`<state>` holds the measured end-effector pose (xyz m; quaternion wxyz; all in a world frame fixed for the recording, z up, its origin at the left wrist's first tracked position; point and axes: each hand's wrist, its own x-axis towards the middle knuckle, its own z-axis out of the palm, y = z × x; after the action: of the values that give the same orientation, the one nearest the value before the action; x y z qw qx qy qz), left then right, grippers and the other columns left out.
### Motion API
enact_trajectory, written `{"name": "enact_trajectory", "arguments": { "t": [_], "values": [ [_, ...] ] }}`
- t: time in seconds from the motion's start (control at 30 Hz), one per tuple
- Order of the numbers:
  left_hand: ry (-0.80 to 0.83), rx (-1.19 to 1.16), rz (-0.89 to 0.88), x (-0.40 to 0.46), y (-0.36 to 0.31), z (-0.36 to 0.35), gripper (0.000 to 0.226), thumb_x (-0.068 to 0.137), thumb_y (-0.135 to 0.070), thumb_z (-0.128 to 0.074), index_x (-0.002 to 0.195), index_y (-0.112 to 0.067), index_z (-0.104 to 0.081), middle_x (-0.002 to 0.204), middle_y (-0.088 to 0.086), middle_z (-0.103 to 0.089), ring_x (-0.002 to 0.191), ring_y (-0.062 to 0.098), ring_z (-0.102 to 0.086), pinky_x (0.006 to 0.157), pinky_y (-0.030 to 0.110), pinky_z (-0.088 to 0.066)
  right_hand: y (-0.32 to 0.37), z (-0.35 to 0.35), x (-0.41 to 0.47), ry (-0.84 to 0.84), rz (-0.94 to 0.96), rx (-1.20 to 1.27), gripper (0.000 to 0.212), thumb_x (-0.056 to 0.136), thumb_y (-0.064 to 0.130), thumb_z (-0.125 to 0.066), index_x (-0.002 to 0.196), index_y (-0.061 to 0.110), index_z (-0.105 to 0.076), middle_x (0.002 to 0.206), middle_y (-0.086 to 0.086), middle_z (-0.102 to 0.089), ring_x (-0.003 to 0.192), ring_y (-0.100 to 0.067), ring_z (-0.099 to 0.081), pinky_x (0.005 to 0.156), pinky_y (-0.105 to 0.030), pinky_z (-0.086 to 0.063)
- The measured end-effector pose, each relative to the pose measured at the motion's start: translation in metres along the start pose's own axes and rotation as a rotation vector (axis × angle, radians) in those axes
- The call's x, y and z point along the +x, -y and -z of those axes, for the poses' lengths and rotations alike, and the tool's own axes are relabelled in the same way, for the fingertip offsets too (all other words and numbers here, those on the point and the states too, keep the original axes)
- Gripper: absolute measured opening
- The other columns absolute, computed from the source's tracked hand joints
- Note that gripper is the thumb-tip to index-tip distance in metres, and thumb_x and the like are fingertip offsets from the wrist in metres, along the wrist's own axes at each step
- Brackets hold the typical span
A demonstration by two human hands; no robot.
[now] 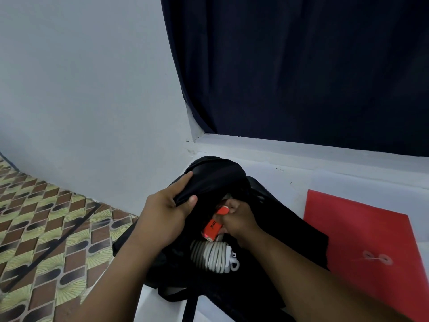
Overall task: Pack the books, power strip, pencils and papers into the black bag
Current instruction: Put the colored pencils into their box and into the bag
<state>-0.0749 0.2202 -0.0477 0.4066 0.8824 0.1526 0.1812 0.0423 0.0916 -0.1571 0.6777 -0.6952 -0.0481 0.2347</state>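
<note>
A dark navy curtain (301,66) hangs across the upper right of the room, with a pale blue-grey wall (81,89) to its left and a white ledge below its hem. Down at the lower left the floor (41,228) is tiled in a brown, green and black pattern.

The black bag (278,228) lies on a white surface (290,177) in front of the person, its mouth pulled open toward them. To the right of the bag, just beside its edge, a red envelope folder (362,240) with a string-and-button clasp lies flat on the same surface.

The left hand (166,214) grips the bag's upper flap: the fingers curl over the top of the black fabric and the thumb pinches it from below, holding the flap up and back so the opening stays wide.

The right hand (239,220) is down in the bag's mouth, its fingers wrapped round the orange power strip (213,225), which is tilted with one end pointing deeper into the bag and the other toward the person. White lettering shows on its orange side. Its white cord (213,254), wound into a tight bundle, sits just below that hand, against the black lining of the bag, with the plug end at the bundle's lower right.

Behind the right hand's fingers a pale edge shows inside the bag; I cannot tell what it belongs to.
</note>
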Motion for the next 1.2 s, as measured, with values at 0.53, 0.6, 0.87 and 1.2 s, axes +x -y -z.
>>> {"name": "enact_trajectory", "arguments": {
  "t": [0.53,0.6,0.87,1.2],
  "values": [
    [0.013,0.035,0.003,-0.003,-0.007,-0.006,0.054,0.094,-0.024,-0.068,0.142,-0.041,-0.051,0.112,-0.023,-0.063,0.093,-0.024,-0.050,0.075,-0.005,-0.038,-0.016,-0.021,0.026,-0.094,0.139,-0.387,0.030,0.067,0.017,-0.068,0.096,0.015,-0.064,0.088,-0.009,-0.071,0.081,-0.027,-0.072,0.071,-0.039,-0.062],
    [0.013,0.042,0.010,-0.005,-0.006,-0.005,0.054,0.094,-0.024,-0.068,0.142,-0.041,-0.051,0.111,-0.023,-0.064,0.088,-0.026,-0.049,0.074,-0.006,-0.037,-0.022,-0.019,0.027,-0.131,0.220,-0.438,0.034,0.066,0.024,-0.074,0.097,0.020,-0.062,0.090,-0.002,-0.071,0.085,-0.019,-0.071,0.075,-0.035,-0.060],
    [0.065,0.191,0.027,-0.020,-0.008,-0.026,0.066,0.086,-0.039,-0.073,0.144,-0.049,-0.044,0.098,-0.019,-0.070,0.089,-0.008,-0.063,0.079,0.012,-0.048,-0.002,0.044,-0.031,-0.052,0.019,-0.160,0.034,0.076,0.002,-0.083,0.096,0.006,-0.057,0.090,-0.019,-0.067,0.053,-0.019,-0.062,0.049,-0.030,-0.055],
    [0.252,0.423,-0.259,-0.047,-0.053,-0.103,0.036,0.080,-0.058,-0.070,0.112,-0.042,-0.068,0.105,-0.017,-0.062,0.101,0.006,-0.059,0.084,0.031,-0.055,-0.004,0.161,-0.124,-0.354,0.140,-0.065,0.008,0.088,0.003,-0.068,0.094,0.008,-0.065,0.083,-0.014,-0.069,0.058,-0.020,-0.068,0.054,-0.028,-0.055]
  ]
}}
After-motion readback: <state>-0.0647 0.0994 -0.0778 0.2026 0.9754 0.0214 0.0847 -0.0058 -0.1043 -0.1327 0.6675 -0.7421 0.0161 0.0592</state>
